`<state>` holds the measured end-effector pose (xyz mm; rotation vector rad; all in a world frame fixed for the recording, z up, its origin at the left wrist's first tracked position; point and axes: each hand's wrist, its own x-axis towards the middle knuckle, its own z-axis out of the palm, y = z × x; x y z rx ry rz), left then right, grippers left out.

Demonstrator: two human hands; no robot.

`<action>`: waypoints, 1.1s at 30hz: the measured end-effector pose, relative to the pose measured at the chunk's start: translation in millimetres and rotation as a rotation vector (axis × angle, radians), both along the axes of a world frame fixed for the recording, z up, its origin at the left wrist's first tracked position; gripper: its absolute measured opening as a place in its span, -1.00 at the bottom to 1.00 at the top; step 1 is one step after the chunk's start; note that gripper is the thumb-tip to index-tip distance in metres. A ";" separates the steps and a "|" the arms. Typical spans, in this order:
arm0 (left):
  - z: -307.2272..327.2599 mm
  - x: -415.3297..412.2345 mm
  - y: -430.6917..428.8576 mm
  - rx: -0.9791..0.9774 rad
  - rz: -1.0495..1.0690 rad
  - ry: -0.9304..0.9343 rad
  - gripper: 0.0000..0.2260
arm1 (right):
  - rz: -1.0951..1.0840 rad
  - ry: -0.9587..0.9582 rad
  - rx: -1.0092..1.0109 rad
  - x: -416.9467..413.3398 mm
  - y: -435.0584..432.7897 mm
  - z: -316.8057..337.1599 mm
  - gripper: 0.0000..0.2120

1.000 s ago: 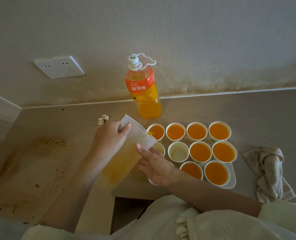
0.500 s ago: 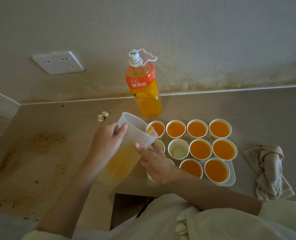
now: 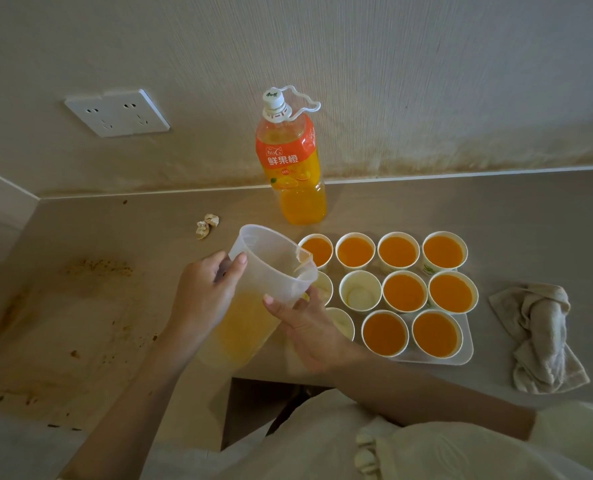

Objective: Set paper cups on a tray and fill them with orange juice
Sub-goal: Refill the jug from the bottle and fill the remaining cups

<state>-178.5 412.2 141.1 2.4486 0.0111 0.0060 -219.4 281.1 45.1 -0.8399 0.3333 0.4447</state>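
Over the tray (image 3: 463,355), left hand (image 3: 203,296), right hand (image 3: 305,327), seemingly around jug (image 3: 271,268)

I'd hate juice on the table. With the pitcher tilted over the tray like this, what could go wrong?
The pitcher has a wide mouth beside the small empty cup, so juice could miss it. The right hand is close over the cups, and the filled cups look nearly brimful; a nudge might slop them onto the tray.

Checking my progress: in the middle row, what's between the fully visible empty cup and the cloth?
Two juice-filled cups, then bare counter before the cloth, per the head view.
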 end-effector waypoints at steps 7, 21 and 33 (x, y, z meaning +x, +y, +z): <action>-8.6 -4.8 8.8 0.011 -0.110 0.023 -0.62 | -0.052 0.070 -0.085 -15.4 17.1 -9.9 0.07; -6.0 -21.7 -7.5 0.107 -0.094 0.009 -0.61 | 0.064 0.002 0.073 -31.6 -11.1 7.6 -0.42; 1.1 -24.2 -20.6 0.223 -0.056 -0.009 -0.57 | 0.123 0.121 0.165 -31.3 -26.0 29.3 -0.64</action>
